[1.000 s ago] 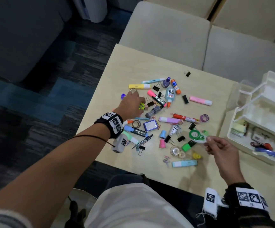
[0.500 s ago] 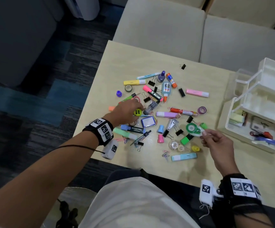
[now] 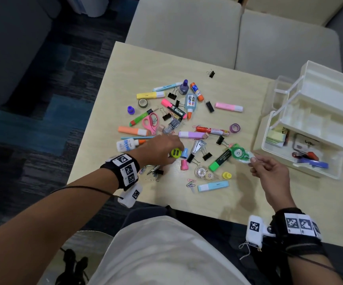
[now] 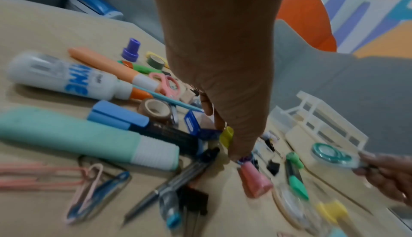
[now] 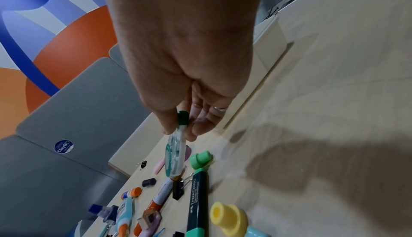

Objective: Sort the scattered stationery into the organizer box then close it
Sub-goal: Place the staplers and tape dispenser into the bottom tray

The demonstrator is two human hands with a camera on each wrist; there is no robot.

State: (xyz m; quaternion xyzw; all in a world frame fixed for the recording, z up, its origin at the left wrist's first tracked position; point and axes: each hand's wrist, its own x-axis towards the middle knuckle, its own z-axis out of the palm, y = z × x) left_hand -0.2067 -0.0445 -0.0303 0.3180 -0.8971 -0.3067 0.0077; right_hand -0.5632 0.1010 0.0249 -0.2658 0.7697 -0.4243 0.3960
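Observation:
Stationery lies scattered on the pale wooden table [image 3: 187, 64]: markers, glue bottles, binder clips, tape rolls and pink scissors [image 3: 151, 122]. My left hand [image 3: 172, 156] hovers low over the near middle of the pile, its fingers curled round a small yellow-green round piece [image 3: 175, 153], seen edge-on in the left wrist view [image 4: 227, 136]. My right hand [image 3: 254, 160] pinches the tail of a green correction-tape dispenser [image 3: 239, 154] between thumb and fingers [image 5: 194, 131], just above the table beside a green marker [image 3: 220, 160]. The white tiered organizer box [image 3: 310, 128] stands open at the right.
The box's bottom tray holds sticky notes [image 3: 275, 138] and a few small items. A lone binder clip [image 3: 210, 73] lies toward the far edge. Grey sofa cushions [image 3: 187, 27] lie beyond the table. Bare tabletop lies between my right hand and the near edge.
My left hand has come from the far left of the pile toward its near middle, carrying the yellow-green piece. My right hand keeps its pinch on the correction tape and has drawn it slightly right.

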